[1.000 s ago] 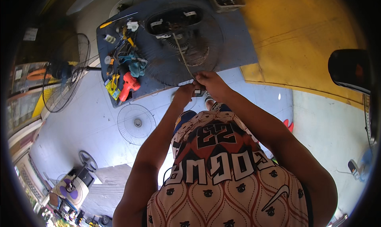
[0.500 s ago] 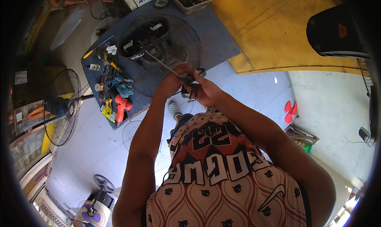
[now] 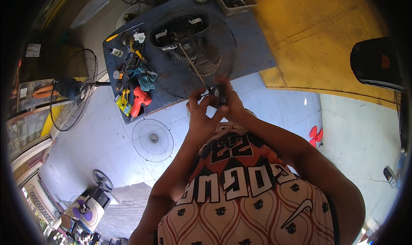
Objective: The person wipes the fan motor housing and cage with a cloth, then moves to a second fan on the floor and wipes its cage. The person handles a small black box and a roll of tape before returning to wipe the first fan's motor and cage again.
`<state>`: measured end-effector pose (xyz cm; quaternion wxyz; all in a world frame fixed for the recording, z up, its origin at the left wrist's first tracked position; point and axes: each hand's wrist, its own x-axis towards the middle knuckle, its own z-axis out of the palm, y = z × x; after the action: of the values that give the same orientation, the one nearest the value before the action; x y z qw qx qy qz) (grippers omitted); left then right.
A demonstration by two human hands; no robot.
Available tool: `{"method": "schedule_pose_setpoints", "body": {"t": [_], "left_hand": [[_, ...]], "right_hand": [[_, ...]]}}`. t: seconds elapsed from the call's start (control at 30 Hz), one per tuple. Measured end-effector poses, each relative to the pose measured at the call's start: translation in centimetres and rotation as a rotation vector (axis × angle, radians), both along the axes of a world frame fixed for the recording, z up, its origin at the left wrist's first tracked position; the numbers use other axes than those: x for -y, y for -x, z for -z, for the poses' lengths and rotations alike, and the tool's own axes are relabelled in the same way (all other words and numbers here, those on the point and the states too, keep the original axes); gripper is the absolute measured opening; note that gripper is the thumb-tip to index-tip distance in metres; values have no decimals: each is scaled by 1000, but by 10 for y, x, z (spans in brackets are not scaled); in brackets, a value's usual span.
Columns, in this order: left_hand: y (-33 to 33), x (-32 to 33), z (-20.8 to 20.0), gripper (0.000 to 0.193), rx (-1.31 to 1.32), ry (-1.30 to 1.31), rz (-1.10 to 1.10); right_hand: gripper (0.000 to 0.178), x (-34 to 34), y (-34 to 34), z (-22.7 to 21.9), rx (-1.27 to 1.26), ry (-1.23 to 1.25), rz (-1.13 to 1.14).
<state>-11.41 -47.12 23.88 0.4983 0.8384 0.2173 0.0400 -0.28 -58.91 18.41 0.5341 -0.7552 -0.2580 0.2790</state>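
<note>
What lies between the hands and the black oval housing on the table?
A thin, straight strand runs from the edge of the black oval housing toward the left hand and right hand, past a round ribbed part, in the head view.

Bare L hand [image 3: 201, 115] at frame ctr, fingers bent, thumb angled up-R twd bare R hand [image 3: 232, 102], just R of ctr, fingers curled. Bare L forearm [image 3: 183, 153] slants up-R from lower ctr-L; bare R forearm [image 3: 272, 135] slants up-L from R.
</note>
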Motion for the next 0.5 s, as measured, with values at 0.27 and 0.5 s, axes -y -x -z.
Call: {"method": "schedule_pose_setpoints", "body": {"t": [0.27,0.5], "left_hand": [[50,-21,35,63,92,544,-136],[53,-21,75,68,-146,666,-265]], "right_hand": [[45,-14,-2,7,-87,131,-142],[38,-11,-17,11,-284,116,-334]]}}
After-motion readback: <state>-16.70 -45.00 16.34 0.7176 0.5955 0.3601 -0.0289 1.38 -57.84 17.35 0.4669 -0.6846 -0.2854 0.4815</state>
